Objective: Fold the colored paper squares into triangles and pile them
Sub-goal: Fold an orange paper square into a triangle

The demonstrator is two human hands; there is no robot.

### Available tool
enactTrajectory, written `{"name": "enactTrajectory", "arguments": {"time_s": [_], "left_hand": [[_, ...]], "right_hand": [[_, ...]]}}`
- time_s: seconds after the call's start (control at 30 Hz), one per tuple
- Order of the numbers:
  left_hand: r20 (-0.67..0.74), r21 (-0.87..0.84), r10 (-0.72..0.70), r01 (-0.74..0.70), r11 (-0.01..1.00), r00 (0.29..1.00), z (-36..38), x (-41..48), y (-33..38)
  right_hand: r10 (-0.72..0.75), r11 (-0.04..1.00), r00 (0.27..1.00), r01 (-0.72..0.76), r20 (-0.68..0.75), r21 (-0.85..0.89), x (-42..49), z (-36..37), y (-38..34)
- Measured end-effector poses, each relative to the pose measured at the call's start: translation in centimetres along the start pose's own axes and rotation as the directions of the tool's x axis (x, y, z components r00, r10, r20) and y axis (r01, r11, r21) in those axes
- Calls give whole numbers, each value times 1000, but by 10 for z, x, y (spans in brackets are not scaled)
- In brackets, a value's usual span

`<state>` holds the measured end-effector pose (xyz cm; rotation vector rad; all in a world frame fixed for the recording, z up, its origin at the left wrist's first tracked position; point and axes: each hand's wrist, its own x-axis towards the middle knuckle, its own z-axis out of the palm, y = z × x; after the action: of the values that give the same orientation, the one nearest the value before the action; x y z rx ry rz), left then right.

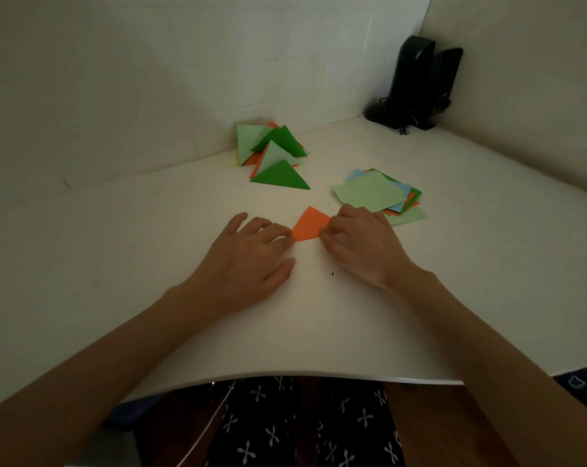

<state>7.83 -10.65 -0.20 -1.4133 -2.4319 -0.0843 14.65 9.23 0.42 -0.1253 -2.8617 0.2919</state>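
An orange paper [308, 224] lies flat on the white table [184, 230] between my hands, folded to a triangle shape. My left hand [251, 261] lies flat with straight fingers, its fingertips pressing the paper's left corner. My right hand [359, 244] has curled fingers that pinch the paper's right part and hide it. Behind them sits a pile of folded triangles [271, 156] in dark green, light green and orange. To the right lies a stack of unfolded squares [376, 193], light green on top, with blue, orange and dark green beneath.
Two black speakers [420, 82] with cables stand in the far right corner against the white walls. The table's front edge [302, 375] curves just above my lap. A tiny dark speck [332, 273] lies on the table near my right wrist.
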Motion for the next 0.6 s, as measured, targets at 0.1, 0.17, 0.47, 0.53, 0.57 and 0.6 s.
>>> {"name": "enactTrajectory", "arguments": {"time_s": [0.1, 0.17, 0.47, 0.53, 0.57, 0.6], "left_hand": [[11, -95, -29, 30, 995, 1000, 7, 4, 6], [3, -135, -45, 45, 990, 999, 10, 3, 4], [-6, -142, -83, 81, 987, 997, 12, -1, 7], [2, -128, -82, 82, 988, 997, 13, -2, 8], [8, -126, -80, 80, 989, 997, 14, -1, 8], [12, -122, -77, 78, 989, 997, 14, -1, 8]], "right_hand": [[100, 993, 995, -98, 23, -63, 23, 4, -9], [189, 978, 981, -185, 37, -95, 35, 12, -13], [367, 925, 929, -371, -53, -79, 68, 15, 3], [316, 938, 939, -330, -137, -103, 57, 14, -2], [304, 940, 939, -323, -162, -106, 48, 16, -4], [310, 937, 935, -331, -173, -110, 39, 18, -5]]}}
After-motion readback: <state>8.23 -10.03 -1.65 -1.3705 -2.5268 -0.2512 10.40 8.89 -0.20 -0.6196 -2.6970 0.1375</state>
